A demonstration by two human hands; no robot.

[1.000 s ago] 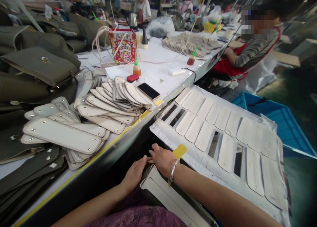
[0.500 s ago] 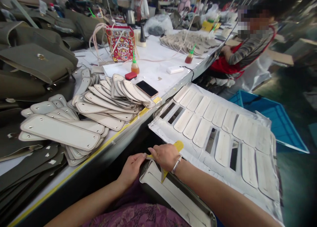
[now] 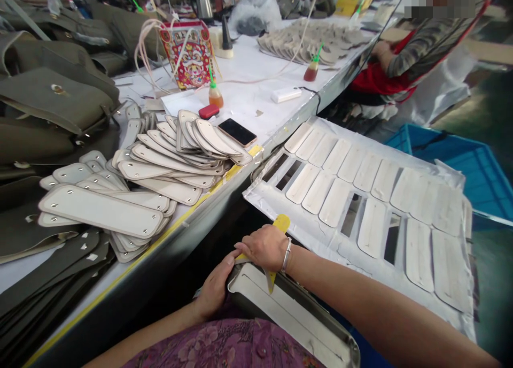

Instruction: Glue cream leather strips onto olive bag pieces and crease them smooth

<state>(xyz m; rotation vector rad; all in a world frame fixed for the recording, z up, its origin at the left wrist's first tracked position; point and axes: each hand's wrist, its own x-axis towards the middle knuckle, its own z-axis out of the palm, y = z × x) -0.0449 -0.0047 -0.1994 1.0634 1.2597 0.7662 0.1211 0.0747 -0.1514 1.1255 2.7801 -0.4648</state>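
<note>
Left hand [image 3: 216, 286]: fingers curled round the end of a long panel [image 3: 288, 312], thumb on top, clamping it.
Right hand [image 3: 264, 246]: closed on a yellow tool [image 3: 281, 222]; its tip points down onto the panel's pale face, just beside the left thumb.
Panel: on the person's lap, below the near edge of the worktop [image 3: 264, 103], running off to the right; not on the worktop.
Nearby: sheet [image 3: 304, 234] w/ pale pieces and gaps, right of the hands; heap of pale strips [image 3: 172, 167] and a phone [image 3: 237, 132] by the worktop's near edge.
Doing it well (judgement): hold the tool low and flat, w/ even pressure, and stroke away from the clamped end. The left hand should pin the panel so it can't slide on the lap.
Risk: the tip is v. close to the thumb, so the thumb belongs behind the stroke.
</note>
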